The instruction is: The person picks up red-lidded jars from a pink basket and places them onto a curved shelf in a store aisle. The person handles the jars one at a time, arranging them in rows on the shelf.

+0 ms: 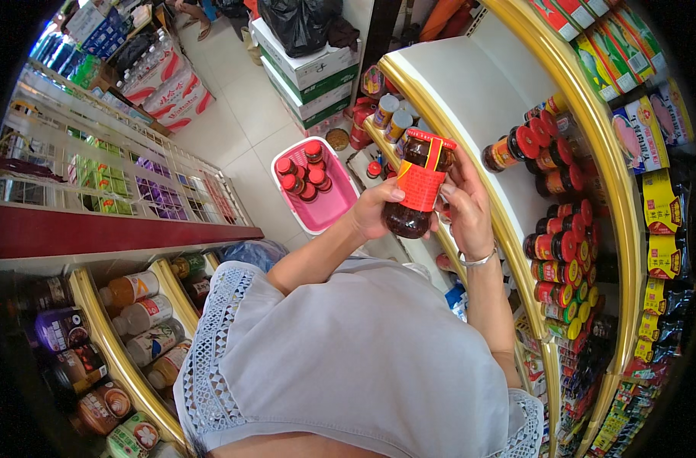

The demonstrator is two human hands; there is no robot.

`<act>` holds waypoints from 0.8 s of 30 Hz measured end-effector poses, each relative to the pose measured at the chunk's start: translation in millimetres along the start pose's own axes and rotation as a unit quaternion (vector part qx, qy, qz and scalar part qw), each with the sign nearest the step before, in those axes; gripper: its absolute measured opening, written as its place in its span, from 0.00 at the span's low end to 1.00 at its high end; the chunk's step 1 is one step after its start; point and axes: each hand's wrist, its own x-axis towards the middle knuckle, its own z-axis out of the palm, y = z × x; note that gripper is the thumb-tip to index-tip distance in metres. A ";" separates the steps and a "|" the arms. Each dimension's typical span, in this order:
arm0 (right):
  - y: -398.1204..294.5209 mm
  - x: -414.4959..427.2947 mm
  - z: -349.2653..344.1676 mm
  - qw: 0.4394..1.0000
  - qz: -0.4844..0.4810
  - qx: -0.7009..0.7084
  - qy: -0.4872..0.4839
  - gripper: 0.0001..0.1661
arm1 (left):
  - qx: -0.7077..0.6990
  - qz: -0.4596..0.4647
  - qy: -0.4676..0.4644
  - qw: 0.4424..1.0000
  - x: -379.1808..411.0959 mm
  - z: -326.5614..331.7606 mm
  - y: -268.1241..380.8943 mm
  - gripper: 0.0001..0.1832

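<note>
A glass jar of dark sauce (419, 186) with a red lid and red label is held up between both hands, slightly tilted. My left hand (377, 207) grips its left side, the thumb lying at the label's edge. My right hand (468, 206) wraps its right side, fingers behind the glass and thumb near the label. Below and to the left, a pink plastic basket (339, 207) with a white rim stands on the floor, holding several red-lidded jars (309, 192) at its far end. More red-lidded jars (554, 236) lie on the shelf at the right.
Gold-edged shelves (451, 117) curve along the right, bearing cans and packets. Shelves with bottled drinks (147, 315) stand at the left, below a white wire rack (153, 172). Stacked cartons (308, 74) and wrapped water bottles (173, 94) stand beyond the basket. A person's foot shows at the top.
</note>
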 end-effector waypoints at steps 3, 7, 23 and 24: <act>2.1 1.9 -0.2 1.000 0.000 -0.008 -0.005 0.44 | 0.000 -0.001 -0.003 1.000 0.9 -3.2 1.8 0.37; 6.9 4.6 -3.3 1.000 -0.008 -0.003 -0.012 0.44 | -0.002 -0.003 -0.019 1.000 3.6 -7.7 2.8 0.37; 9.9 3.8 -10.6 1.000 -0.021 0.002 0.019 0.47 | -0.044 -0.036 -0.014 0.998 15.8 -6.5 -1.5 0.33; 10.8 3.7 -11.9 0.999 -0.025 -0.002 0.020 0.48 | -0.041 -0.035 -0.013 0.998 16.9 -7.1 -2.4 0.33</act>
